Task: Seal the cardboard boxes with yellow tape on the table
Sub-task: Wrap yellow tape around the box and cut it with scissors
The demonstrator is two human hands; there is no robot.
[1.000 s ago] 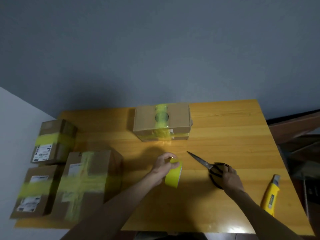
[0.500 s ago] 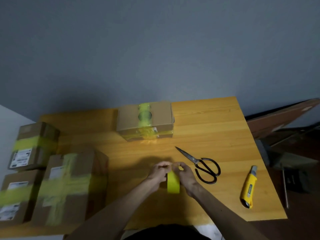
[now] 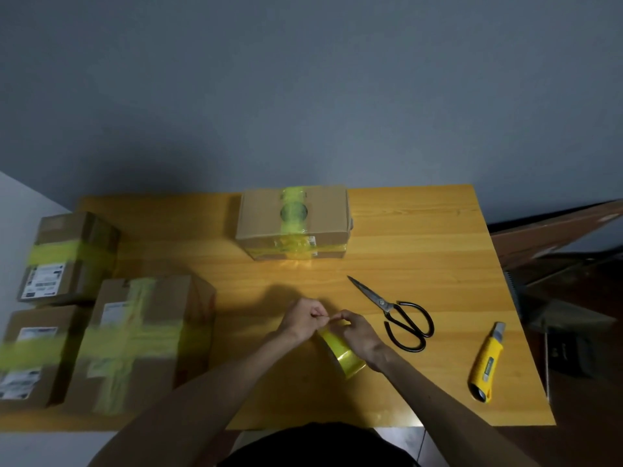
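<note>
A yellow tape roll (image 3: 344,354) is held above the wooden table (image 3: 421,264) near its front middle. My right hand (image 3: 357,335) grips the roll from the right. My left hand (image 3: 303,318) pinches at the roll's top edge with thumb and finger, touching my right fingertips. A cardboard box (image 3: 293,224) with a yellow tape strip over its top and front stands at the table's back middle. Three more taped boxes stand at the left: a large one (image 3: 141,338), one behind it (image 3: 67,257), one at the far left (image 3: 30,355).
Black-handled scissors (image 3: 401,315) lie right of my hands, blades pointing back-left. A yellow utility knife (image 3: 487,362) lies near the table's right front edge. A brown board (image 3: 553,234) and dark objects sit beyond the right edge. A grey wall rises behind.
My right hand left the scissors on the table and came to the tape roll. Both hands now hold the roll, which has tilted. The view shifted slightly.
</note>
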